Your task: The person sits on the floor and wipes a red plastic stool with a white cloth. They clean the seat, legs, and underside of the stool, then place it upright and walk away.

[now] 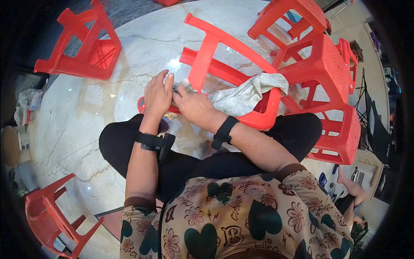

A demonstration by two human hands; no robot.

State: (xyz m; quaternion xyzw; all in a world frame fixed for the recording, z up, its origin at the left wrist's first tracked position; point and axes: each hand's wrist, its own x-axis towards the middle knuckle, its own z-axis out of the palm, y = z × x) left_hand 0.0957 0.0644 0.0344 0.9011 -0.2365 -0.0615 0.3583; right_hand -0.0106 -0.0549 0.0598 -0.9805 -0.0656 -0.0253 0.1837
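Note:
In front of my knees a red plastic stool [228, 41] lies tipped over, its legs pointing away from me. A crumpled grey-white cloth [246, 97] hangs over its near side. My left hand [158, 97] and my right hand [194, 105] meet at the left of the stool, next to one of its legs. Both are closed, fingertips together around a small greyish bit that I cannot make out. The right wrist and forearm pass close to the cloth's near end. Each wrist wears a black strap.
Several red stools [323, 71] crowd the right side. Another red stool [86, 52] lies on its side at the far left, and a red chair [56, 216] stands at the near left. A person's bare leg [351, 187] shows at the right. The floor [125, 95] is pale marble-patterned.

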